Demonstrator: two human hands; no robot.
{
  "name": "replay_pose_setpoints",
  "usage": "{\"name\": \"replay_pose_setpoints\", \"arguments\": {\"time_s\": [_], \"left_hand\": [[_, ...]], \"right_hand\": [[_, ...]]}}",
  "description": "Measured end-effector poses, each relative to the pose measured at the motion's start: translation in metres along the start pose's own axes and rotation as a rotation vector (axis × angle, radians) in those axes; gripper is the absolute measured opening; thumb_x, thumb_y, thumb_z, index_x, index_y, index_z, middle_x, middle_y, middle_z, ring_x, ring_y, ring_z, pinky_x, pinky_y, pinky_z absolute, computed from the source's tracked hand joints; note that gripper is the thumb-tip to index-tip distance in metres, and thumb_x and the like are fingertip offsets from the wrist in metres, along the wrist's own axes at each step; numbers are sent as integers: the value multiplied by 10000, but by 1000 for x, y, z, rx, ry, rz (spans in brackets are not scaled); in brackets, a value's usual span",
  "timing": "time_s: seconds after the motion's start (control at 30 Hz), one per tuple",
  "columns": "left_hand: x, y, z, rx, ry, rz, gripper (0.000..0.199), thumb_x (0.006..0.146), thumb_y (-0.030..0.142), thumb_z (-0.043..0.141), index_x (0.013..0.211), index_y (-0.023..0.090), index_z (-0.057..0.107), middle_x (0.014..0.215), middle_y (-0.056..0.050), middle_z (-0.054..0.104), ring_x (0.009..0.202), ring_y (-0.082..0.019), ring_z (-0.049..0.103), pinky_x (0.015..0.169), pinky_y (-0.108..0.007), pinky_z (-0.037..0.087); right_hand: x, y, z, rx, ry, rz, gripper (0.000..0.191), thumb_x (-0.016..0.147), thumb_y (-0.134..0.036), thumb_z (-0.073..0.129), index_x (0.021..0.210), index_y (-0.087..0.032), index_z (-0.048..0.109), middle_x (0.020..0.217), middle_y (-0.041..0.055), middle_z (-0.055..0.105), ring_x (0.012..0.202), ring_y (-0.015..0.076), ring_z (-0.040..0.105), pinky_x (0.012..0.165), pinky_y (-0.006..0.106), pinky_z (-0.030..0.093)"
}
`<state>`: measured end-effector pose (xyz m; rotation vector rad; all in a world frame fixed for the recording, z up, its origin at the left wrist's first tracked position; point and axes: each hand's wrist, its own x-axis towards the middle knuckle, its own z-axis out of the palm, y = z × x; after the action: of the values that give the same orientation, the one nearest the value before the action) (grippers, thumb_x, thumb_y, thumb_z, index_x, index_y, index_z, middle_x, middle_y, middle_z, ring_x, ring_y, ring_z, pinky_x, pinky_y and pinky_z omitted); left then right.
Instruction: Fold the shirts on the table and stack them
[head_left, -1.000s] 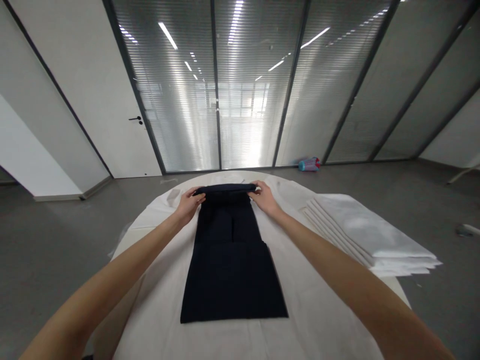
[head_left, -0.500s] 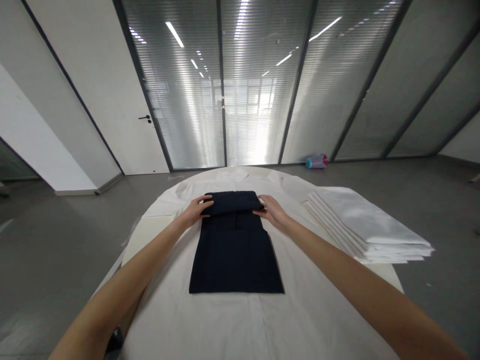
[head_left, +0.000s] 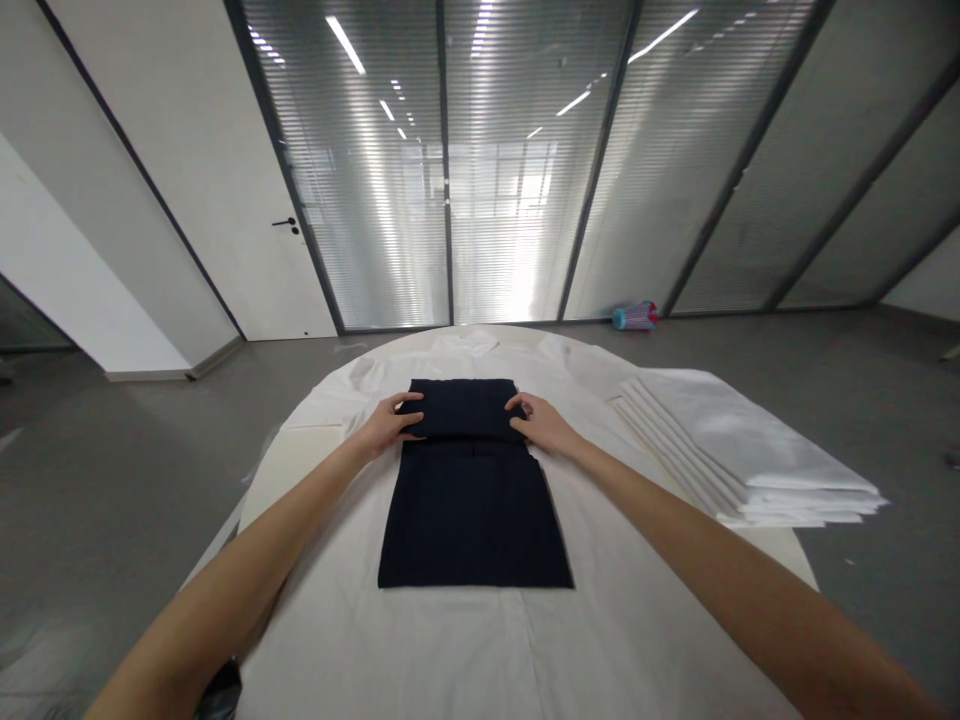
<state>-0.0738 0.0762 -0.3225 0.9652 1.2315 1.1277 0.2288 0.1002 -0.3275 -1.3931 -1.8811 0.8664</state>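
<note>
A dark navy folded cloth, perhaps a garment, lies on the white sheet in front of me. Its far end is doubled back toward me as a flat flap. My left hand holds the flap's left edge, fingertips over the top and the thumb low by the fold. On the opposite edge, my right hand has its fingers curled, with index finger and thumb pinching the cloth near the corner. The undersides of both grips are hidden.
A white sheet covers most of the round table. To the right, a stack of folded white cloths overhangs the table edge. A blue and red patterned object lies on the floor by the glass partition.
The raised, rolled flap has come down flat and reaches slightly nearer to me. My right hand's fingers have shifted from the flap's corner onto its edge; my left hand has hardly moved.
</note>
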Motion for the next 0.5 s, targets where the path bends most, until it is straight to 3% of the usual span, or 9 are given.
{"name": "replay_pose_setpoints", "arguments": {"time_s": [0.13,0.23,0.3,0.4,0.5], "left_hand": [[-4,-1,2,77,2,37,469,680,133,848,1111,186,671,936,-49,654,781,-200,687,631,-394,662],[-7,1,-1,367,28,78,453,721,198,823,1146,194,666,908,-58,655,782,-234,684,663,-445,652],[-8,5,-5,676,85,220,421,743,259,807,1143,208,684,961,-77,665,864,-271,687,797,-494,624],[-7,16,-9,1082,216,553,347,815,359,733,1127,210,711,1176,-123,642,1119,-329,629,1030,-529,500],[-1,20,2,1234,195,762,340,938,348,551,1202,178,684,1341,-137,595,1296,-300,536,1137,-472,408]], "right_hand": [[-1,1,-1,-96,-15,-1,230,797,-193,568,1014,-207,642,672,-41,522,560,129,536,510,230,449],[-7,-6,-6,-365,-5,-47,186,807,-222,609,984,-204,664,715,2,553,670,176,576,649,290,479],[-12,-14,-8,-528,71,-81,182,841,-274,611,996,-208,681,895,71,604,804,222,611,752,340,491],[-13,-31,-2,-642,197,-172,250,916,-322,546,1082,-202,690,1187,144,568,1023,277,606,920,405,475],[-3,-48,17,-635,148,-289,389,989,-348,432,1284,-187,628,1339,148,539,1191,284,559,1048,420,421]]}}
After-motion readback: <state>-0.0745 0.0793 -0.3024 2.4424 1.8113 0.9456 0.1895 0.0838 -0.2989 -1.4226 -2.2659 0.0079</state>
